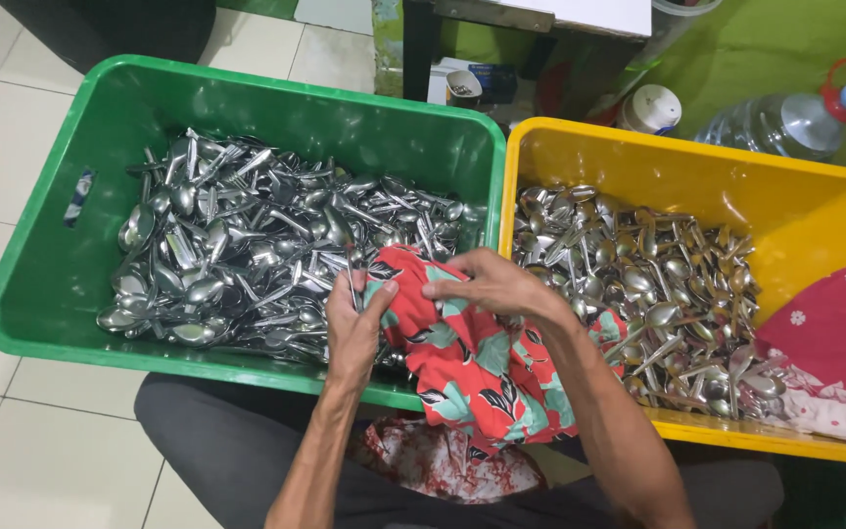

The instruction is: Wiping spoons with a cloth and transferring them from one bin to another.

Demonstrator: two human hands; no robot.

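Hands: my left hand is closed around a piece of metal cutlery wrapped in the red floral cloth; my right hand pinches that same cloth. I see the cloth draped over the meeting rims of the green crate and yellow crate, both heaped with spoons. Water bottle behind.

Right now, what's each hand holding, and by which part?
Left hand pinches a thin metal utensil at its handle's lower end. Right hand grips the top edge of the red floral cloth.
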